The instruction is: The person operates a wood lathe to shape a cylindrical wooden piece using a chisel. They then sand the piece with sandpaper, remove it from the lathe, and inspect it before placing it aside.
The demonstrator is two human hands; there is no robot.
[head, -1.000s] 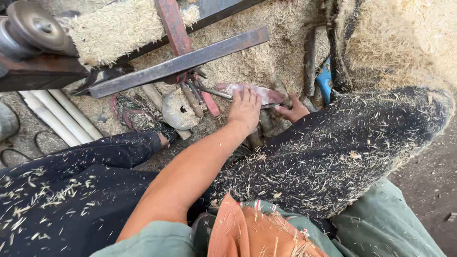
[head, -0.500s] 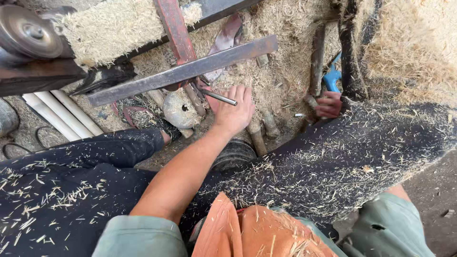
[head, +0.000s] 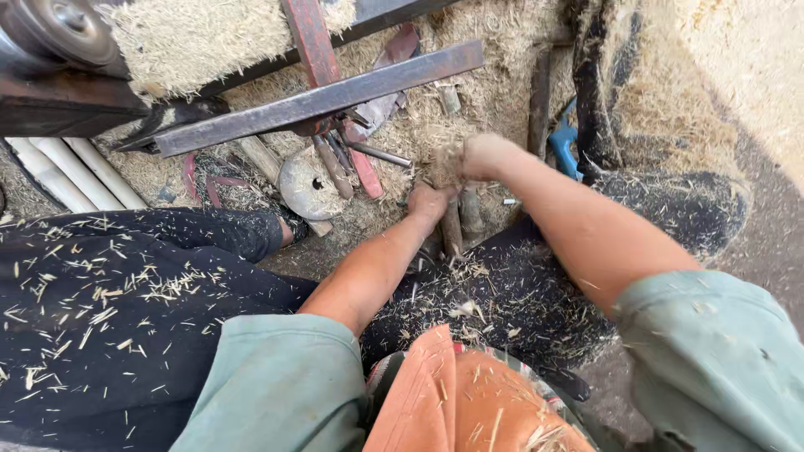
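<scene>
My left hand (head: 431,203) is curled low over the straw-covered ground between my knees, its fingers closed at the top of a brown rod (head: 453,236) that points toward me. Just above it, my right hand (head: 483,156) is closed on a clump of straw (head: 446,161). The two hands nearly touch. A thin metal pin (head: 381,155) lies loose on the ground left of them. My black trousers (head: 126,293) are sprinkled with chaff.
A long steel angle bar (head: 318,100) crosses a red beam (head: 308,33) above the hands. A round grey disc (head: 306,184) lies under it. White pipes (head: 59,167) and a pulley wheel (head: 59,29) are at the left, and a blue object (head: 565,142) is at the right.
My right hand came in from the far right to meet the left and now grips straw. My left hand drew back from the metal pin toward my body.
</scene>
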